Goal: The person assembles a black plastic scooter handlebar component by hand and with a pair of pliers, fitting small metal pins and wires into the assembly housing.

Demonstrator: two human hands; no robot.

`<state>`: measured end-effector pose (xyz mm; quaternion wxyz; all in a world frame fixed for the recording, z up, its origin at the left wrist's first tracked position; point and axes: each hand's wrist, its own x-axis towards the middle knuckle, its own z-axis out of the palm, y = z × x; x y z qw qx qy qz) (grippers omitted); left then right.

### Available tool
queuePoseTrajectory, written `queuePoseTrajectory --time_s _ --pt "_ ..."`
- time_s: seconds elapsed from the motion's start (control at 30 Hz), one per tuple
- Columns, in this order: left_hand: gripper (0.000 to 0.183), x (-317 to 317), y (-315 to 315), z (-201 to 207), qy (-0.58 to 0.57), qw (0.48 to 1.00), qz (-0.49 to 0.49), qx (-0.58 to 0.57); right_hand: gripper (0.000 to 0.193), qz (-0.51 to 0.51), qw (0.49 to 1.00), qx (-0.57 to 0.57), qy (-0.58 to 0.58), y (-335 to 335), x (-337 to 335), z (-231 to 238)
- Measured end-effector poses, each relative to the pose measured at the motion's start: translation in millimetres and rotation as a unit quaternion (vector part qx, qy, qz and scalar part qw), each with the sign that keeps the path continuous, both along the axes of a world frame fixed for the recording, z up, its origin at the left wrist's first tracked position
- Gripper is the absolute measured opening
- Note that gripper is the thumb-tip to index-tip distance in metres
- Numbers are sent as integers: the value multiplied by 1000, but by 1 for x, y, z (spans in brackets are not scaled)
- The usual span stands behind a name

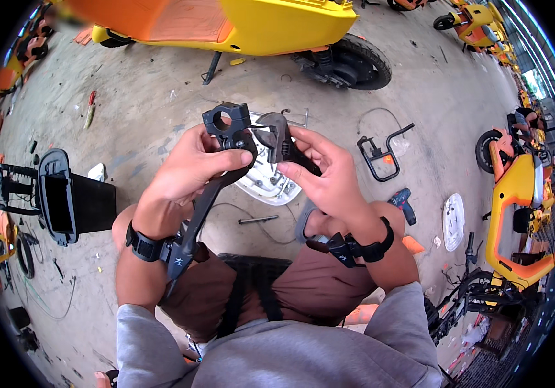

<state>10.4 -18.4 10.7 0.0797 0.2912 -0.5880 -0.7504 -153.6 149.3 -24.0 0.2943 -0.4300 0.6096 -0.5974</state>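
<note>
My left hand point(190, 165) grips a long black bracket part point(229, 123) with a round clamp ring at its top; its arm runs down past my left wrist. My right hand point(329, 178) holds a dark adjustable wrench point(277, 139), whose jaws touch the clamp end of the bracket. Both hands are raised over my knees, and each wrist wears a black strap. A white plastic cover point(261, 184) lies on the concrete floor right behind the hands, partly hidden by them.
A yellow and orange scooter point(258, 26) stands at the top. Another yellow scooter point(517, 194) stands at the right. On the floor lie a black metal rack point(381, 155), a blue drill point(403, 204), a white oval panel point(453, 221), a black box panel point(70, 197) and a screwdriver point(89, 108).
</note>
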Motion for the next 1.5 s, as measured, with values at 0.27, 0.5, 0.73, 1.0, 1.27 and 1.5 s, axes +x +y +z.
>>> queuePoseTrajectory --time_s 0.27,0.5,0.73,1.0,1.27,1.5 --pt "44 -18 22 -23 43 990 82 -104 44 2 997 21 -77 -1 -10 -10" --pt "31 -15 18 -23 32 983 105 -144 47 30 995 86 -29 -2 -10 17" --pt "40 -24 11 -34 89 967 126 -205 48 19 988 64 -142 7 -6 20" --pt "52 -17 25 -9 87 953 97 -274 46 12 998 66 -9 8 -5 20" --pt "36 -19 16 -17 121 981 48 -142 46 63 992 103 -22 19 -30 28" --pt "40 -15 11 -13 110 989 32 -93 46 73 988 130 -33 16 -24 32"
